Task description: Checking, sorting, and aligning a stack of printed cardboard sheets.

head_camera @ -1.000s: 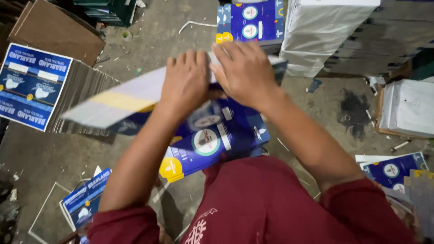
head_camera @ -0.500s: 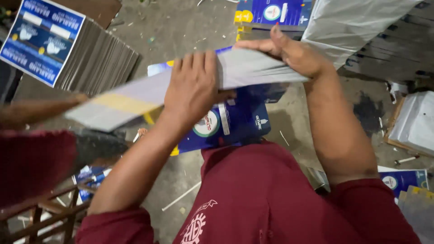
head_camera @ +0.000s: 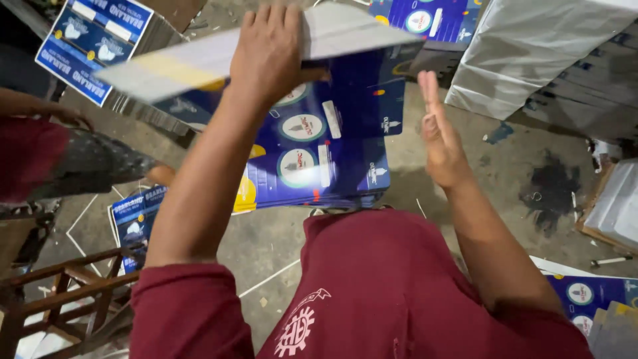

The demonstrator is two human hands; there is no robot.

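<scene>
Concrete floor [head_camera: 505, 166]; left hand [head_camera: 269, 56] grips flat carton [head_camera: 266, 43] (right hand [head_camera: 442, 143] open).

Blue printed sheets [head_camera: 332, 146], maroon sleeve [head_camera: 186, 306]

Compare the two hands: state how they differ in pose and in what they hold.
The left hand is curled, palm down, gripping a flat grey card sheet; the right hand is open, fingers straight, holding nothing. The left hand sits higher in the view; the right hand hangs beside the stack of blue printed sheets. Both are bare, with dark red sleeves.
</scene>
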